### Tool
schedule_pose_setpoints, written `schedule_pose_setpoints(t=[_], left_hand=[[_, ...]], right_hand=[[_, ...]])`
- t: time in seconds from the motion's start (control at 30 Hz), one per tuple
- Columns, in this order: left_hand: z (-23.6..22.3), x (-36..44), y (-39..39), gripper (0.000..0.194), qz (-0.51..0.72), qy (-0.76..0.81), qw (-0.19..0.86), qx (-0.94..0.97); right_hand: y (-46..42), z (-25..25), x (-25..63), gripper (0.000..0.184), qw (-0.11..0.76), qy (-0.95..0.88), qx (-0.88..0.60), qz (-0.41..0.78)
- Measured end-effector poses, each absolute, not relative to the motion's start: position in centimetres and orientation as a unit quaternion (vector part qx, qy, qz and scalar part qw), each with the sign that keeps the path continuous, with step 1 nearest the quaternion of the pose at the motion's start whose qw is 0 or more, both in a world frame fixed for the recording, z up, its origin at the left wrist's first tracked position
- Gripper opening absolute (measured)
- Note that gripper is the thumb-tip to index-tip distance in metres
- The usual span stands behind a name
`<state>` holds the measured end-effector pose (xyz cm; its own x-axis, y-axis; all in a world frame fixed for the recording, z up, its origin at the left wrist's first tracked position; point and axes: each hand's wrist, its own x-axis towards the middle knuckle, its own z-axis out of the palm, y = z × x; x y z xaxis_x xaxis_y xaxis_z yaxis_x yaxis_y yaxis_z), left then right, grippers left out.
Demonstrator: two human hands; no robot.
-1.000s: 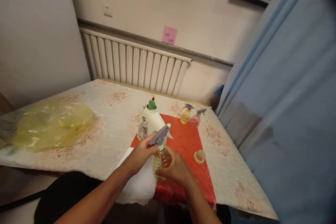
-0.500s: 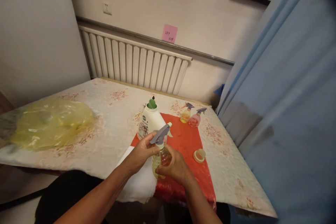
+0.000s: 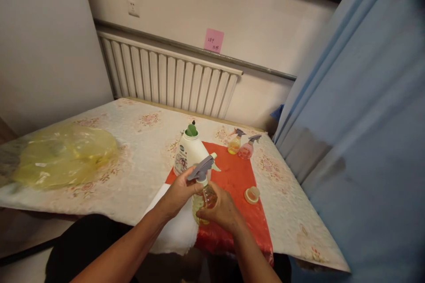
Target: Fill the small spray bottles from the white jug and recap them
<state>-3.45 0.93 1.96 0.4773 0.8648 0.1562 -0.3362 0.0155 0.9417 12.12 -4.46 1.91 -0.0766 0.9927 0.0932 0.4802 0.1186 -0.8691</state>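
Observation:
A clear spray bottle (image 3: 198, 205) with a grey sprayer head (image 3: 203, 169) stands between my hands, close to the front of the table. My left hand (image 3: 179, 192) is closed round the collar just under the sprayer head, thumb in front. Wrapped round the bottle's body from the right is my right hand (image 3: 222, 207), hiding part of it. Right behind is a large cream jug (image 3: 189, 152) with a green cap part (image 3: 191, 130) in its mouth. A pale round cap (image 3: 252, 195) lies to the right on the red cloth (image 3: 232, 177).
Two small spray bottles, one yellow (image 3: 234, 145) and one pink (image 3: 246, 151), stand at the back right. A yellow plastic bag (image 3: 66, 154) lies on the left of the flowered tablecloth (image 3: 133, 141). A blue curtain (image 3: 358, 119) hangs along the right; a radiator (image 3: 172, 75) is behind.
The sprayer head has turned slightly, its trigger showing a little farther right. Both hands keep their hold on the bottle; the other things stay where they were.

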Motion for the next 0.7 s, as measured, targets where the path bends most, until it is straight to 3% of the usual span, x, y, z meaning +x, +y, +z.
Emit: schedule_pose_setpoints(t=[0.17, 0.37, 0.5, 0.7], left_hand=[[1.67, -3.45, 1.31, 0.043, 0.441, 0.218, 0.674, 0.55], [1.68, -3.18, 1.26, 0.05, 0.451, 0.233, 0.659, 0.555], [1.63, -3.15, 1.36, 0.038, 0.436, 0.233, 0.655, 0.572], [1.99, -2.72, 1.24, 0.045, 0.463, 0.26, 0.643, 0.551]], right_hand=[[-4.46, 2.09, 12.32, 0.057, 0.378, -0.645, -0.559, 0.358], [-4.42, 1.98, 12.42, 0.057, 0.383, -0.643, -0.571, 0.338], [-4.43, 1.94, 12.6, 0.057, 0.387, -0.645, -0.564, 0.341], [-4.41, 1.9, 12.7, 0.057, 0.38, -0.643, -0.581, 0.323]])
